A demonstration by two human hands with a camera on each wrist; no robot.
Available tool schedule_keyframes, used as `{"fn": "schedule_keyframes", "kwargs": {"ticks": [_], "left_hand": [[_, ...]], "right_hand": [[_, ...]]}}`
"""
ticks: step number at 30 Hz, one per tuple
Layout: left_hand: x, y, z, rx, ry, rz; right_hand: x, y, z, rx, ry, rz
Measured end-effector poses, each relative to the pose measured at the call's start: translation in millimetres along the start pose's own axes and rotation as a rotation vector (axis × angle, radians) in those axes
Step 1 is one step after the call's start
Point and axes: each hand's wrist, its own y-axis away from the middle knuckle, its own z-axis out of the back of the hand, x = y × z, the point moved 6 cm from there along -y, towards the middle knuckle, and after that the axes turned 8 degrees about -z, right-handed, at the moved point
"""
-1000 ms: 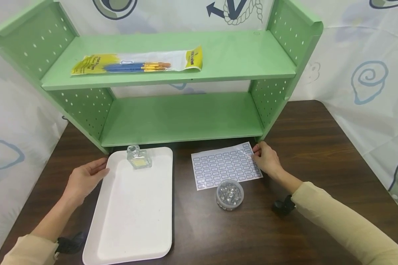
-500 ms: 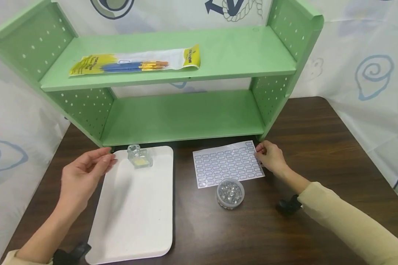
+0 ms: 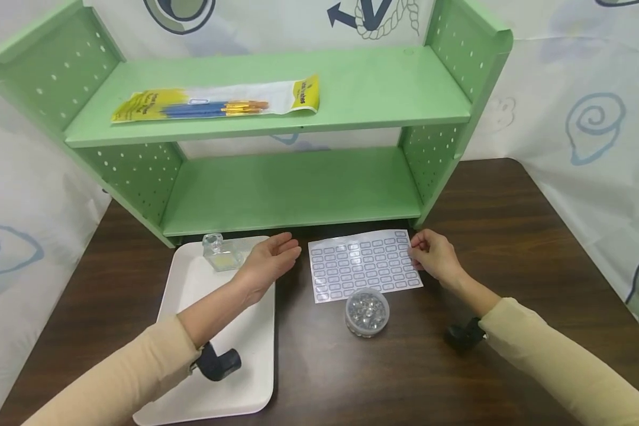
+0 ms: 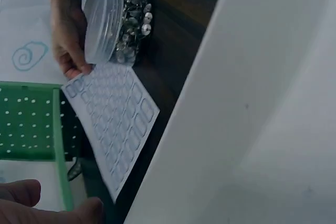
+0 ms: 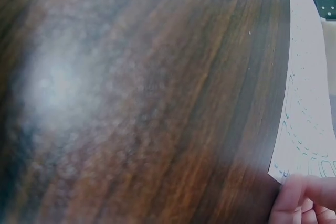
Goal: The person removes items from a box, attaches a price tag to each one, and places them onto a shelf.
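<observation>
Head: two hands (image 3: pixel 268 264) (image 3: pixel 434 257), one sheet (image 3: pixel 363 264), one tub (image 3: pixel 367 312)

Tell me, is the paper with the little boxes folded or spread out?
Spread out: all four corners of the sheet show, and the right hand holds its right edge.

The head camera looks from up high, forward and down, at the green shelf (image 3: pixel 298 186), the brown table (image 3: pixel 319 378), the left hand (image 3: pixel 268 260) and the right hand (image 3: pixel 433 254). The left wrist camera is low and close to the white tray (image 3: pixel 252 349), with its picture turned sideways. It faces the label sheet (image 3: pixel 362 260) and the tub of clear gems (image 3: pixel 367 312), which the head sees too. The right wrist camera is very near the table; the label sheet, at its right edge, shows in all three views.
</observation>
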Motion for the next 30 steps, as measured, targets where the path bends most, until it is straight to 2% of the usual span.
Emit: {"fn": "schedule_keyframes", "kwargs": {"ticks": [7, 12, 17, 23, 30], "left_hand": [[19.6, -19.1, -17.1, -0.092, -0.062, 0.073], [29.0, -27.3, -22.6, -0.118, -0.038, 0.09], [33.9, -31.0, -24.7, -0.138, 0.01, 0.103], [37.3, -31.6, -26.2, -0.155, -0.011, 0.11], [38.3, -34.1, -26.6, -0.165, -0.002, 0.082]], "right_hand": [[-0.4, -0.8, 0.2, 0.01, -0.041, 0.006], [-0.9, 0.2, 0.2, 0.021, -0.064, 0.004], [-1.7, 0.6, 0.6, 0.028, -0.075, 0.003], [-3.8, 0.5, 1.3, 0.04, -0.123, 0.0], [-3.6, 2.6, 3.5, 0.05, -0.149, 0.008]]}}
